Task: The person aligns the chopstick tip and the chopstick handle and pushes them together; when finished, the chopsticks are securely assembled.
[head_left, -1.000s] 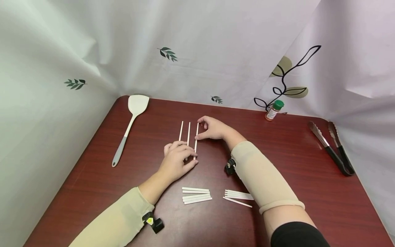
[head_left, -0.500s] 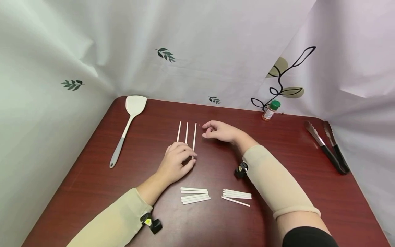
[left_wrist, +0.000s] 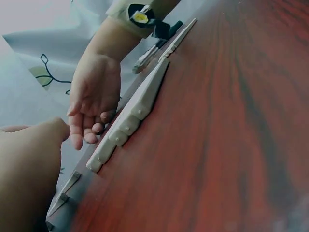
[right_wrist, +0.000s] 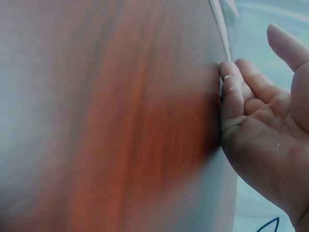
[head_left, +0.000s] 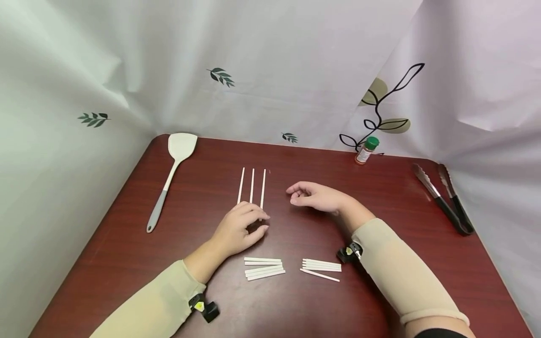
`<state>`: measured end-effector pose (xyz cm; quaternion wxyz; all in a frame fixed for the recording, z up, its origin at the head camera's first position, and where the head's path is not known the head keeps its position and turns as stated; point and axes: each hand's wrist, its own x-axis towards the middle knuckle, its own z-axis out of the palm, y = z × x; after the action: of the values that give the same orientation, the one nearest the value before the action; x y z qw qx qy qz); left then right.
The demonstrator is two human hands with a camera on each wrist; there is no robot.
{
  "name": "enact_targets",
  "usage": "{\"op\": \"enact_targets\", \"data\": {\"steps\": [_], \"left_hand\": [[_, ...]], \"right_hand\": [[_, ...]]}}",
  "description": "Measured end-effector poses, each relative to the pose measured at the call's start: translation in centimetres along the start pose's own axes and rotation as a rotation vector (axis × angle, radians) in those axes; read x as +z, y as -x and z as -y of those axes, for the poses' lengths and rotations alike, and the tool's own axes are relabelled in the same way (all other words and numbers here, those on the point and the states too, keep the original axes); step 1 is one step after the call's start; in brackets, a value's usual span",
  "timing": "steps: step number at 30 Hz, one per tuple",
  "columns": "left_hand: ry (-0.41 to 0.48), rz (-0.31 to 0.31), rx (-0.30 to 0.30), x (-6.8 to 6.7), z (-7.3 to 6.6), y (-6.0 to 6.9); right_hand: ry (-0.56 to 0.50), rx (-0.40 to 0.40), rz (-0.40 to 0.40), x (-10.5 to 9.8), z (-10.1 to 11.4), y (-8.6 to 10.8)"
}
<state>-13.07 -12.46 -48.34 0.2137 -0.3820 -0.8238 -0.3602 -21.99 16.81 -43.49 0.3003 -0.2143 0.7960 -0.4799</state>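
Three white sticks lie side by side, pointing away from me: a left stick, a middle stick and a right stick. My left hand is over their near ends, fingers loosely bent, and hides part of them. Whether it touches them I cannot tell. To the right of the sticks, my right hand holds nothing, its fingers relaxed; the right wrist view shows the bare palm. Closer to me lie a left group of white sticks and a right group of white sticks.
A white spatula with a grey handle lies at the left of the dark red table. A green-capped spice jar stands at the back right. Black-handled tongs lie near the right edge. A white curtain hangs behind.
My right hand has let go of the right stick and drawn back to the right and toward me. My left hand has slid slightly toward me. The three sticks stay in their row.
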Motion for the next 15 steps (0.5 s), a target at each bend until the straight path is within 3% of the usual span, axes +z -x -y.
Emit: {"op": "enact_targets", "data": {"steps": [7, 15], "left_hand": [[0.054, 0.037, 0.042, 0.0, -0.6, 0.3], [0.136, 0.143, 0.043, 0.3, -1.4, 0.9]], "right_hand": [[-0.020, 0.004, -0.017, 1.3, -0.9, 3.6], [0.031, 0.007, -0.111, 3.1, -1.4, 6.8]]}}
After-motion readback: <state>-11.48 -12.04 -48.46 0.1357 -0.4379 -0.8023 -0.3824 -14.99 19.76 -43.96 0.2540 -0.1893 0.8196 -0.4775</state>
